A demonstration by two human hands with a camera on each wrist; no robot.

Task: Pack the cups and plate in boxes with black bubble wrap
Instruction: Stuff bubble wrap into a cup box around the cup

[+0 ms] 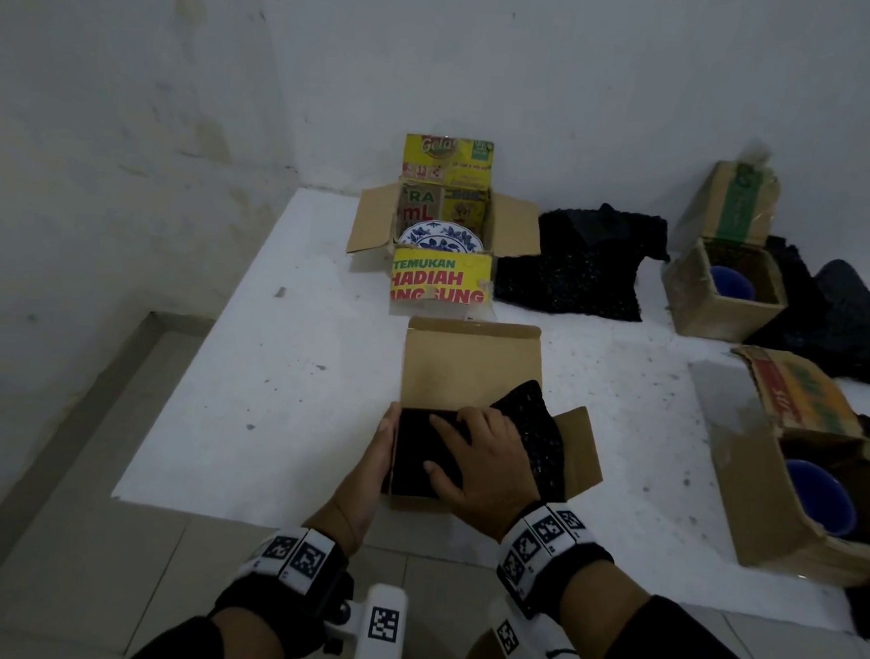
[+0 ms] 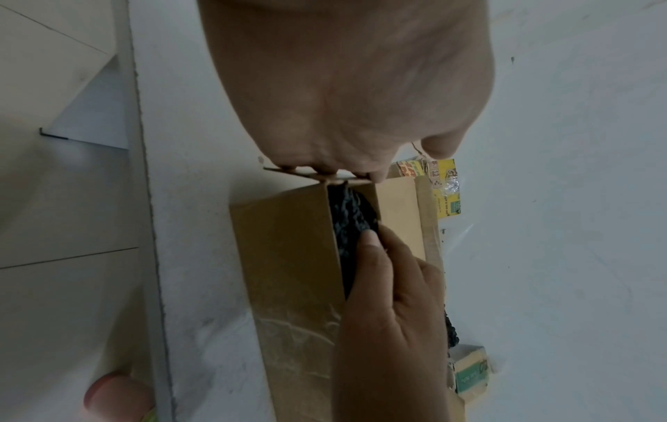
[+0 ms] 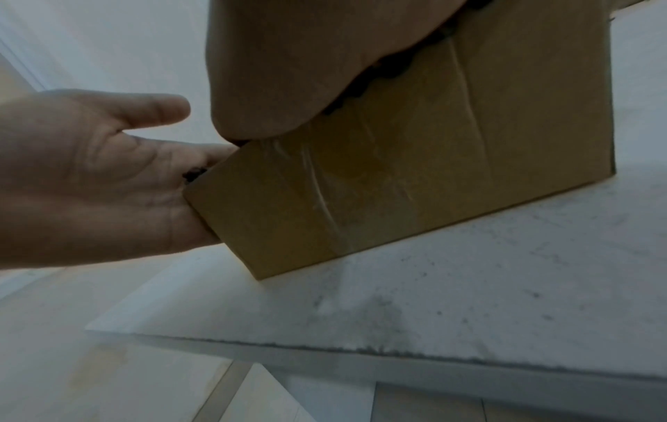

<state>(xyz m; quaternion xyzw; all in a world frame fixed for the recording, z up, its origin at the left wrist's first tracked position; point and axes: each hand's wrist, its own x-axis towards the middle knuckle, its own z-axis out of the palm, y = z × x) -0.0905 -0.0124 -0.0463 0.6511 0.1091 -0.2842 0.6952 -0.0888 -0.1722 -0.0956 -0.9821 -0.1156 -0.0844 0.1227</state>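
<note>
A plain brown box (image 1: 472, 362) stands near the front of the white slab, its lid flap upright. Black bubble wrap (image 1: 534, 429) fills it and spills over the right side. My right hand (image 1: 486, 456) presses flat on the wrap with fingers spread. My left hand (image 1: 381, 444) lies with straight fingers against the box's left wall (image 3: 415, 171). A blue-and-white plate (image 1: 437, 237) lies in the yellow printed box (image 1: 441, 278) behind. Two blue cups (image 1: 732, 283) (image 1: 817, 497) sit in open boxes on the right. Whatever lies under the wrap is hidden.
A loose sheet of black bubble wrap (image 1: 581, 272) lies right of the yellow box, and more (image 1: 845, 317) is heaped at the far right. The white slab (image 1: 263, 394) ends just behind my wrists, above a tiled floor. A white wall stands behind.
</note>
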